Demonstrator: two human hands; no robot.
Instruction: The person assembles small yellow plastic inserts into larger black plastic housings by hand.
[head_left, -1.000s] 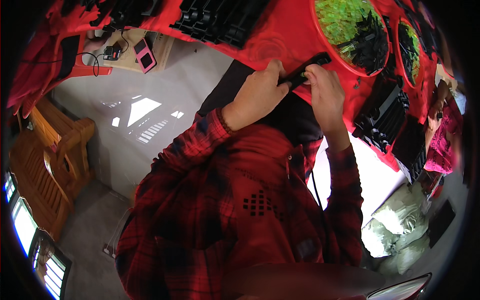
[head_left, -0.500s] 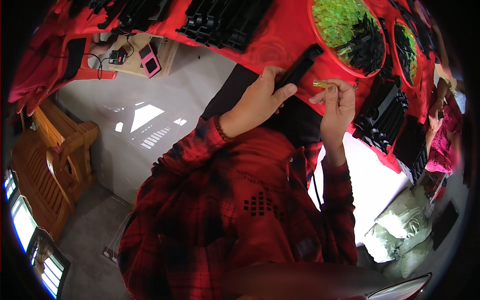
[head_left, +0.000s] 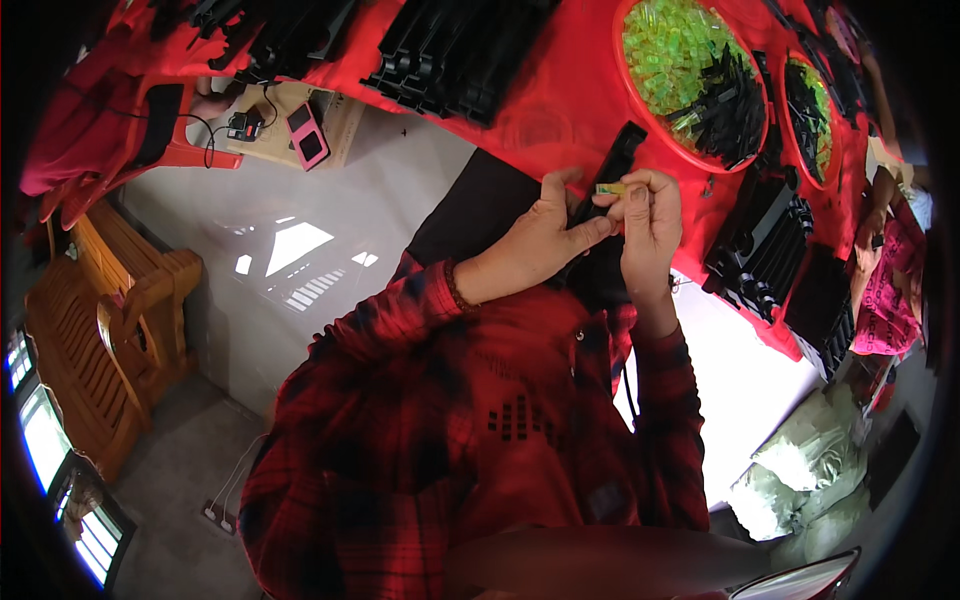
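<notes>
My left hand [head_left: 535, 235] is closed round a long black plastic strip [head_left: 622, 150], which slants up toward the red table. Between the thumb and fingertips of my right hand [head_left: 652, 235] is a small, see-through yellow-green plastic piece [head_left: 608, 189]. That piece is right beside the strip, close to my left fingertips; whether the two touch I cannot tell. The lower end of the strip is lost behind my left hand and against dark cloth.
A round red tray [head_left: 738, 168] of yellow-green and black pieces sits on the red-covered table [head_left: 560, 95]. A similar tray lies further right. Black strips are stacked at the back [head_left: 455, 60] and right [head_left: 765, 235]. Another person's arm [head_left: 873, 215] shows at far right.
My right hand has moved left with the yellow-green piece, up to the black strip. My left hand has shifted slightly right and down, still holding the strip.
</notes>
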